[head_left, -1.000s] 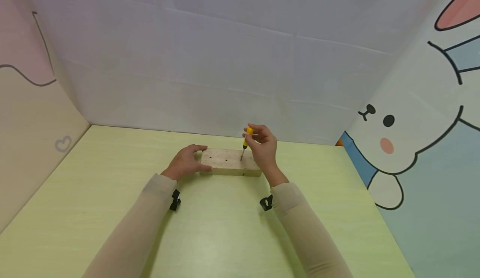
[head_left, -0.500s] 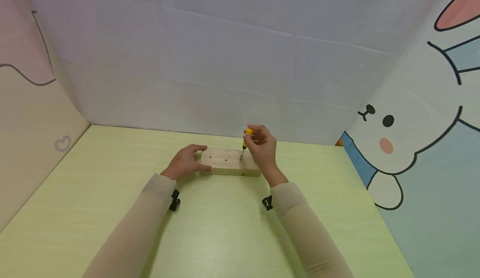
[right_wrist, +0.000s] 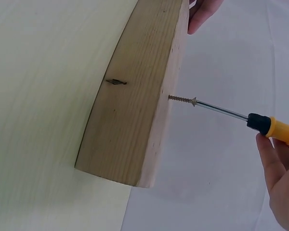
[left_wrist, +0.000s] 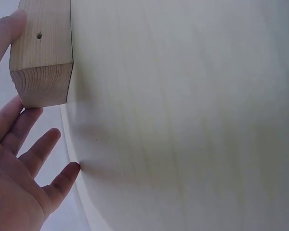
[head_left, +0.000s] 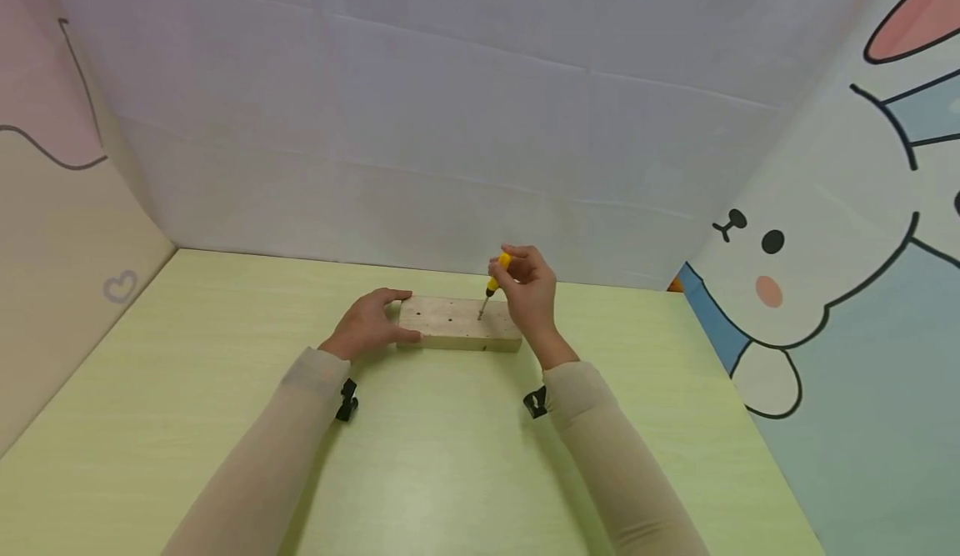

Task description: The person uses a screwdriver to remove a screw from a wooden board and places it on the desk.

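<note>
A pale wooden block lies flat on the table, with several small dark holes in its top. At its left end my left hand holds it, thumb on the near side and fingers at the far side. My right hand grips the yellow handle of a screwdriver above the block's right half. In the right wrist view, the screwdriver's tip meets the head of a screw. The screw's point is in the block's top face, with most of its thread showing. The left wrist view shows the block's end grain.
The light yellow-green table stretches around the block. Behind it rises a pale wall, close to the table's back edge. A side wall with a cartoon rabbit stands to the right, another printed wall to the left.
The screwdriver's handle has leaned slightly to the right, and the right hand has shifted with it. The left hand keeps its hold and the block stays in place.
</note>
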`<action>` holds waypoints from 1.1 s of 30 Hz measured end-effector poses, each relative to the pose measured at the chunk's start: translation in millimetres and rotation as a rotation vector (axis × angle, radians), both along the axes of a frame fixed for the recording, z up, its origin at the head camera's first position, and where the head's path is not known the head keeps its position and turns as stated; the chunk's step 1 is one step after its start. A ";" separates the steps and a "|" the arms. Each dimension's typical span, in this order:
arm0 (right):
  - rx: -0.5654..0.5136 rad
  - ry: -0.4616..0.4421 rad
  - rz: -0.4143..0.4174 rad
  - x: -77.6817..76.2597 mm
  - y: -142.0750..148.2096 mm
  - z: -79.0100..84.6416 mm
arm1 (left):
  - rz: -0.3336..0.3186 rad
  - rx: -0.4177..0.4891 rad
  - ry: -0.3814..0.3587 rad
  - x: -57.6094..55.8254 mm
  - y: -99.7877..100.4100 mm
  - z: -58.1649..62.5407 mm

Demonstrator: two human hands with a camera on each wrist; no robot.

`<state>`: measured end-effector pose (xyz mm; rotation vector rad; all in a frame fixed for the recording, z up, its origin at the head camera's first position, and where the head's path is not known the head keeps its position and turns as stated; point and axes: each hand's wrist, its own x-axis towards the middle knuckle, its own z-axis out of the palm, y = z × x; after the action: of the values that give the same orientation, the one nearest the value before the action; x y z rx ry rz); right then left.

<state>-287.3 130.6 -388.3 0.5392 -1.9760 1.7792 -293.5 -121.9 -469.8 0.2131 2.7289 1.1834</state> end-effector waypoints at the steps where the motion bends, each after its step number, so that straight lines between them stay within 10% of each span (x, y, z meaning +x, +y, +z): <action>1: 0.000 -0.005 0.001 -0.1 -0.2 0.0 | -0.001 0.002 -0.001 0.1 -0.1 0.0; 14: 0.081 0.033 -0.085 6.7 -7.5 2.3 | -0.010 -0.001 0.001 0.7 -0.7 1.4; 33: 0.033 -0.022 0.032 2.7 -6.1 0.1 | -0.006 0.000 -0.003 1.4 -1.8 1.8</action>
<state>-284.5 124.5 -388.1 0.5666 -2.0255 1.7819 -292.1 -123.7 -468.0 0.2191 2.7234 1.1810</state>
